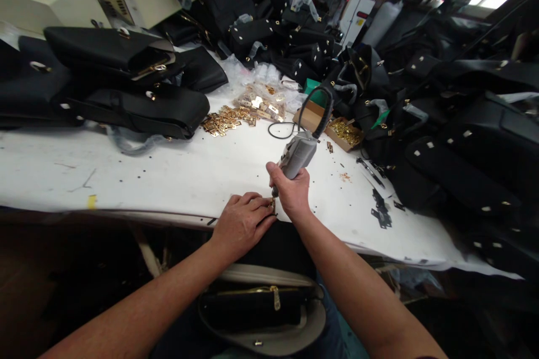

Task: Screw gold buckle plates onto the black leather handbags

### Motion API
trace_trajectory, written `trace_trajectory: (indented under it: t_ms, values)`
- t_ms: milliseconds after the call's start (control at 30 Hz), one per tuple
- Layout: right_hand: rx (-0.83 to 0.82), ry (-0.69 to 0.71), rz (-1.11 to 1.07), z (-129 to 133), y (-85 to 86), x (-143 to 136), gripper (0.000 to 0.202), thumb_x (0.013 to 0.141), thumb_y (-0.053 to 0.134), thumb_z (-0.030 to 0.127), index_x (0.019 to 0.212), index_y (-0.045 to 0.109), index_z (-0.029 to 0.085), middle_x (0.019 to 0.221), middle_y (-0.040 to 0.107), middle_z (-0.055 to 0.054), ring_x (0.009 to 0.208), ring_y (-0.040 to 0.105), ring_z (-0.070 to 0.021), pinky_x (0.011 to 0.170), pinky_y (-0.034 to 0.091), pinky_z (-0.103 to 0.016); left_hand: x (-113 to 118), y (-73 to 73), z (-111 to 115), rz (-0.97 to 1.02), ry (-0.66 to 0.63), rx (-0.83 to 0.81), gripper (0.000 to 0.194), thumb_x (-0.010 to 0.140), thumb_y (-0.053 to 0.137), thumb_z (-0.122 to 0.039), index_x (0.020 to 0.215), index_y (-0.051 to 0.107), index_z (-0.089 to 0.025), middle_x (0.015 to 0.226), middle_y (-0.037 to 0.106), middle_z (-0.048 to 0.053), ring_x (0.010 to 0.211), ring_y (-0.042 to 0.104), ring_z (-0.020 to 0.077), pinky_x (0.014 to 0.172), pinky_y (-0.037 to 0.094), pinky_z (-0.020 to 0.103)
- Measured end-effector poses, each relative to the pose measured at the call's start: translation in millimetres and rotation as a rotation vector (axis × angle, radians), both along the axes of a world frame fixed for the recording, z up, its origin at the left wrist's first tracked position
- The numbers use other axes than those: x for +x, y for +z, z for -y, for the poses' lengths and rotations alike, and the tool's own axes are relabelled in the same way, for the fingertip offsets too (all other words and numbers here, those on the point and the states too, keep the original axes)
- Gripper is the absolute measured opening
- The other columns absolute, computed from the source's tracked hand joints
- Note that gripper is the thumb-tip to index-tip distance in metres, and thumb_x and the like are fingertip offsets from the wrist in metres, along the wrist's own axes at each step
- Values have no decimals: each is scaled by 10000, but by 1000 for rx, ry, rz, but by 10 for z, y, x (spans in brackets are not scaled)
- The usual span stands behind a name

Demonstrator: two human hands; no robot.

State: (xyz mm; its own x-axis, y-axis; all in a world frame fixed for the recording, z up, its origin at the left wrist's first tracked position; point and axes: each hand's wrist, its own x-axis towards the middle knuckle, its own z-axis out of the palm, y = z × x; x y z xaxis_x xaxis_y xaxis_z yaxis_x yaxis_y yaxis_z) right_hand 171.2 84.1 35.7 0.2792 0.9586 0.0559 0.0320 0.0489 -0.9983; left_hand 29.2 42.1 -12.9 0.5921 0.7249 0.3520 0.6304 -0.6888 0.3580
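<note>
Two bare forearms rise from the bottom corners and meet at the near edge of a white-covered desk [189,168]. The right hand [296,190] is closed around a grey, hard-cased handheld tool [300,151], its thumb laid up along the casing and the wrist angled inward. The tool leans, its dark tip low and its thick, ridged black cord [323,123] looping from the top. The left hand [241,223] lies palm down, knuckles bent and fingers reaching right; its forefinger and thumb are at a small gold-coloured metal piece [273,205], just beneath the tip. Whether they pinch or only press it cannot be told.

Below the hands, a smooth black bag [275,247] runs from the desk's near edge down to the lap, gaping open to show a pale lining and a gold zip pull [276,298]. Toward the desk's far edge lie a loose heap of flat, shiny gold-toned pieces [225,120] and, right of it, an open cardboard box [346,134] of small brassy parts. Plump black bags [138,109] are stacked at the far left, their handles wrapped in clear plastic.
</note>
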Motion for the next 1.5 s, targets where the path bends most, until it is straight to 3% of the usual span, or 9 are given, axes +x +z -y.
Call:
trace_trajectory:
  t_ms: [200, 400, 600, 933, 1100, 1233, 1400, 1500]
  values:
    - [22, 61, 117, 0, 62, -68, 353, 775, 706, 393, 540, 530, 196, 480, 508, 33, 472, 444, -110, 486, 389, -254, 2, 7, 2, 1, 4, -25, 179, 980, 577, -339, 1072, 721, -282, 1187, 706, 12, 1129, 568, 256, 832, 416, 433]
    - [44, 118, 125, -13, 17, -42, 323, 784, 672, 346, 548, 504, 204, 479, 512, 37, 464, 453, -107, 487, 398, -245, 0, 5, 4, 5, 2, -32, 180, 980, 578, -334, 1072, 720, -271, 1161, 714, 19, 1143, 562, 267, 846, 407, 450]
    - [42, 143, 96, -1, -16, 17, 375, 815, 662, 419, 548, 516, 199, 483, 535, 26, 430, 462, -100, 456, 407, -233, -7, 6, 11, 11, 2, -12, 184, 985, 570, -329, 1066, 722, -264, 1154, 721, 32, 1126, 577, 263, 846, 416, 448]
    - [50, 234, -44, -88, 12, 101, 449, 749, 748, 588, 635, 603, 178, 510, 578, 3, 431, 484, -106, 414, 393, -228, -5, -14, 10, 3, 6, 20, 201, 980, 579, -306, 1130, 708, -272, 1224, 707, 17, 1145, 577, 256, 844, 432, 435]
    - [144, 43, -117, -178, 209, 298, 484, 739, 736, 630, 610, 565, 197, 490, 553, 10, 407, 476, -110, 378, 371, -237, -8, -22, 0, 26, -4, 41, 200, 989, 563, -302, 1116, 710, -253, 1222, 712, 37, 1127, 593, 254, 843, 435, 429]
    - [223, -175, -114, -241, 327, 864, 457, 733, 751, 610, 667, 569, 196, 503, 538, 29, 437, 503, -116, 432, 421, -251, -23, -35, -35, 12, -17, 86, 203, 990, 550, -312, 1118, 698, -257, 1227, 710, 29, 1133, 596, 262, 835, 436, 422]
    - [283, -600, -124, -272, 243, 1741, 458, 715, 778, 584, 710, 531, 199, 508, 524, 62, 425, 491, -103, 430, 411, -240, -39, -80, -108, -5, -54, 181, 219, 987, 525, -314, 1138, 679, -278, 1263, 691, 10, 1150, 601, 263, 816, 439, 411]
    - [270, -709, -123, -319, 131, 2041, 471, 697, 792, 584, 741, 530, 194, 505, 526, 69, 419, 491, -104, 415, 385, -234, -46, -110, -137, -21, -64, 224, 229, 984, 512, -321, 1140, 677, -290, 1265, 690, -4, 1150, 606, 265, 792, 451, 404]
